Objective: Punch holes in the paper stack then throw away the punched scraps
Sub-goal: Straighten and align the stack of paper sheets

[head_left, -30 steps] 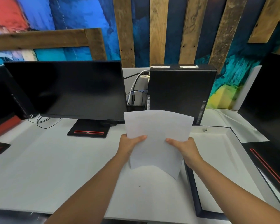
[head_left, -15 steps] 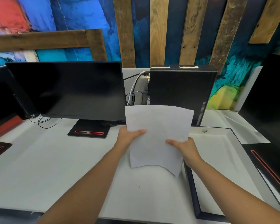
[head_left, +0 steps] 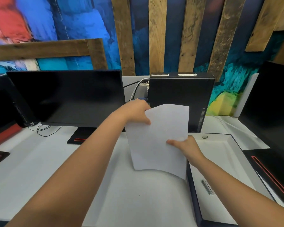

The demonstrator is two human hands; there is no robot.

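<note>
A white paper stack (head_left: 159,138) hangs upright above the white desk (head_left: 56,169), its lower edge curling forward. My left hand (head_left: 136,112) grips the stack's upper left corner, thumb on the front face. My right hand (head_left: 185,148) holds the right edge lower down, thumb laid across the front. No hole punch shows in view.
A dark monitor (head_left: 67,97) stands at the back left and a black computer tower (head_left: 180,95) behind the paper. A shallow white tray with a dark rim (head_left: 220,161) lies at the right, a small metal clip (head_left: 206,186) in it. Another monitor base (head_left: 272,171) sits far right.
My left hand slid up from the stack's left edge to its upper left corner. The stack has tilted slightly to the right; my right hand kept its grip.
</note>
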